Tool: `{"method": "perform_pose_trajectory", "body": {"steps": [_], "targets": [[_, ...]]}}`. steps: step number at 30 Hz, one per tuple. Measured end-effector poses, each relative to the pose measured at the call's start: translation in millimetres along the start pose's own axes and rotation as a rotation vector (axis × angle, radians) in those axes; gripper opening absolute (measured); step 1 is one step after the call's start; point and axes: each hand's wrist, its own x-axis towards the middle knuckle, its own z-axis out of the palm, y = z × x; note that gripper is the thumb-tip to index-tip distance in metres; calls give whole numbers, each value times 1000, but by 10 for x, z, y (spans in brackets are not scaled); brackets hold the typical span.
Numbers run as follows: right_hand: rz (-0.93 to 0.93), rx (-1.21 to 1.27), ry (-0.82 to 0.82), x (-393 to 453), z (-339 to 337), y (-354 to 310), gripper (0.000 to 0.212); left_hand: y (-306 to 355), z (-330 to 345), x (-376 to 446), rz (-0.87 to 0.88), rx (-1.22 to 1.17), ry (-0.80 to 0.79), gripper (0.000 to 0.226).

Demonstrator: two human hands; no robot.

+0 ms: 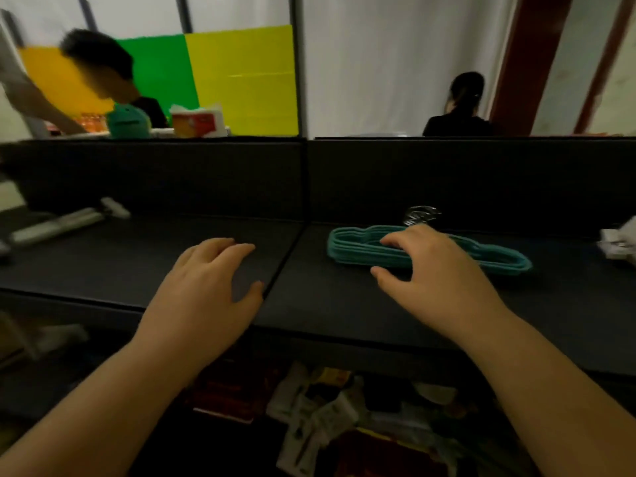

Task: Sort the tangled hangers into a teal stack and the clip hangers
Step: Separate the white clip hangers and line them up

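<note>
Teal hanger stack (426, 254) under right hand (433, 270), fingers relaxed, left hand (206, 287) flat, fingers straight

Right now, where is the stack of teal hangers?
In the head view, the stack of teal hangers lies right of centre on the dark table, under the right hand.

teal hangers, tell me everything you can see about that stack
The teal hangers lie flat in one neat stack on the dark table, right of its centre seam. They look slim and matte, perhaps velvet-coated. Their silver metal hooks bunch together at the far side, toward the divider. The right hand rests over the stack's middle, fingers spread on top. The count is unclear.
</note>
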Motion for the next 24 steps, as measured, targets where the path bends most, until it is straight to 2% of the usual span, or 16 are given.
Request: {"method": "perform_pose_trajectory", "body": {"steps": [6, 11, 16, 24], "targets": [[-91, 22, -53, 481, 577, -824, 50, -793, -60, 105, -90, -24, -40, 64], [-156, -3, -89, 784, 872, -1235, 53, -1434, -68, 300, -123, 39, -50, 64], [-145, 45, -182, 1104, 1147, -1720, 52, -2121, -120, 569, -189, 57, -64, 65], [-91, -31, -200, 1651, 1795, -2667, 52, -3300, -96, 1043, -92, 0, -87, 63]]}}
